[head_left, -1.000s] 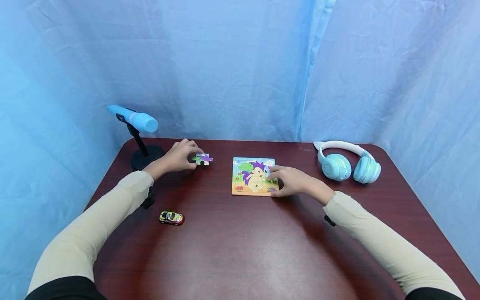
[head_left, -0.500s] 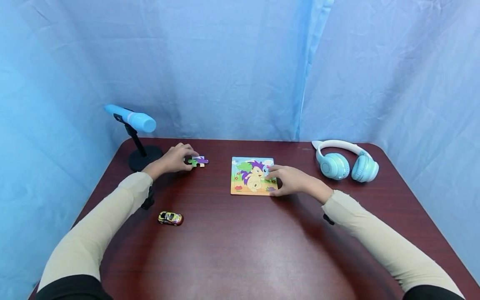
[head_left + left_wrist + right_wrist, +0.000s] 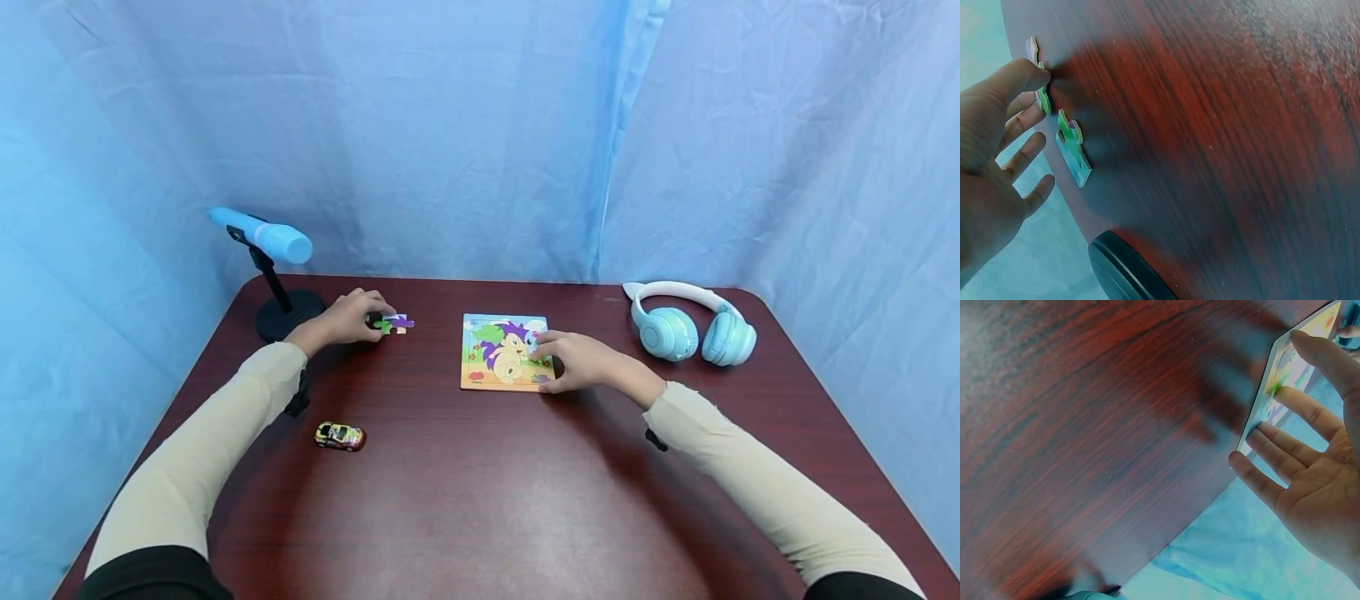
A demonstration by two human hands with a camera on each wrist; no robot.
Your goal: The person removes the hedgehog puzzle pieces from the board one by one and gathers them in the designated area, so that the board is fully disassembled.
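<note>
The left hand point(image 3: 347, 319) is lying left of centre in the head view, its fingers loosely extended over two small loose jigsaw pieces printed in green and purple point(image 3: 392, 324); in the left wrist view the thumb point(image 3: 1019, 78) is touching one piece point(image 3: 1040, 94) at its edge while the other piece point(image 3: 1072, 150) is lying just beside the fingers, and nothing is being gripped. The right hand point(image 3: 588, 362) is resting near the centre of the frame with straight fingers spread on the right edge of the square cardboard puzzle board showing a cartoon hedgehog point(image 3: 501, 352); the right wrist view is showing the fingertips point(image 3: 1285, 394) lying flat on the board point(image 3: 1272, 394), pressing rather than pinching.

The loose pieces are lying well apart from the board, on its left, on the dark red-brown wooden desk point(image 3: 480, 500). Behind the left hand, in the upper left of the frame, a light blue microphone on a black round-based stand point(image 3: 262, 237) is standing. A small yellow and red toy car point(image 3: 341, 436) is sitting lower left, near the left sleeve. A pair of pale blue over-ear headphones with a white band point(image 3: 693, 325) is lying at the right of the desk.
</note>
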